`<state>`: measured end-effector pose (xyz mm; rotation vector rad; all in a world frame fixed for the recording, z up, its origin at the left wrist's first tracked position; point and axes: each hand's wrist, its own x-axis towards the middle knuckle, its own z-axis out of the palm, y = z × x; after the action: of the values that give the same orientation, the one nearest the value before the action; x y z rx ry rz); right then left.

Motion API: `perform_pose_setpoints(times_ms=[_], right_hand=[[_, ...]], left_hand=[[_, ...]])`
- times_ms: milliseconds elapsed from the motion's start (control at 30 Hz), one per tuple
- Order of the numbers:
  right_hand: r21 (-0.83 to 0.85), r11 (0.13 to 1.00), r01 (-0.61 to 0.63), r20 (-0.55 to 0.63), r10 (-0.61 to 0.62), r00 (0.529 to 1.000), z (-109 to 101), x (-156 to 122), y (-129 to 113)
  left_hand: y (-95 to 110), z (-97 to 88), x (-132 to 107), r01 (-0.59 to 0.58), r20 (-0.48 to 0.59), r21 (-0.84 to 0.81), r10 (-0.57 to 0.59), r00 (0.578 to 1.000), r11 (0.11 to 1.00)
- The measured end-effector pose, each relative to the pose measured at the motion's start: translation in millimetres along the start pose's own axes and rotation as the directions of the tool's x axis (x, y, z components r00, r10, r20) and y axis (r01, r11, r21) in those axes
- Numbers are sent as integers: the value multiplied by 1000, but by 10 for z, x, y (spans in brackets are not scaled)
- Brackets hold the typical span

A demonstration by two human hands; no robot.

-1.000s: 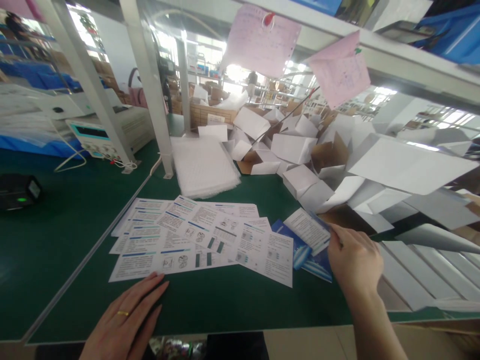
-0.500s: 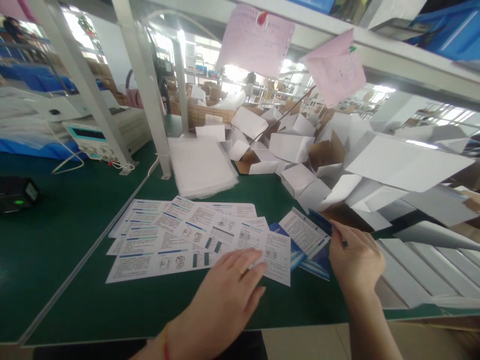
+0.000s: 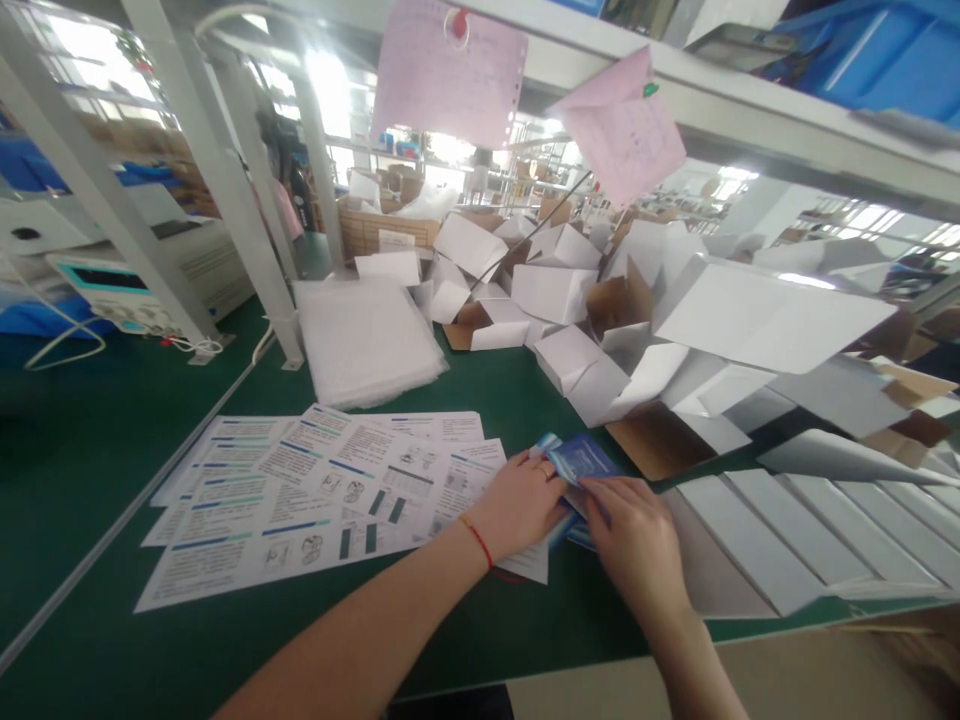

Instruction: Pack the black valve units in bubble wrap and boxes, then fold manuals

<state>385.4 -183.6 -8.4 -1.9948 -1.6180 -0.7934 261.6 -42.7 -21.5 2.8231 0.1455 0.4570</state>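
The left hand (image 3: pixel 521 505) has joined the right hand (image 3: pixel 636 530) at the glossy blue printed paper leaflet (image 3: pixel 586 458), lower centre-right; the right pinches its edge, the left's grip is unclear. Handling now looks two-handed.

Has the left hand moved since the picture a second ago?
Yes: against the metal post, the left hand has moved right and forward, onto the blue booklet.

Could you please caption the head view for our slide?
Left hand and right hand on a blue booklet beside printed sheets on a green table.
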Motion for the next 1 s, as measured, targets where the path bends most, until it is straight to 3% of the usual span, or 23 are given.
perform_pose_setpoints(times_ms=[67, 233, 400, 633, 767, 900, 1000], right_hand=[[16, 1000, -14, 74, 13, 997, 73, -101, -15], [45, 996, -81, 127, 75, 989, 158, -239, -16], [33, 985, -169, 161, 161, 974, 242, -265, -39], [-36, 987, -154, 246, 158, 956, 323, -187, -62], [-11, 989, -147, 186, 146, 972, 226, -143, -142], [205, 976, -71, 29, 67, 997, 108, -112, -573], [381, 924, -15, 60, -8, 998, 130, -125, -1076]], left_hand=[[6, -62, -9, 27, -23, 15, -27, 999, 1000], [67, -314, -92, 143, -135, 38, -137, 981, 989], [187, -595, -433, 183, -228, -1, -179, 957, 983], [312, -736, -1322, 167, -408, -124, -204, 890, 978], [300, -756, -1935, 253, -467, -128, -283, 837, 959], [185, -811, -2518, 439, -526, -62, -403, 749, 897], [48, -846, -2865, 576, -563, 16, -469, 681, 817]])
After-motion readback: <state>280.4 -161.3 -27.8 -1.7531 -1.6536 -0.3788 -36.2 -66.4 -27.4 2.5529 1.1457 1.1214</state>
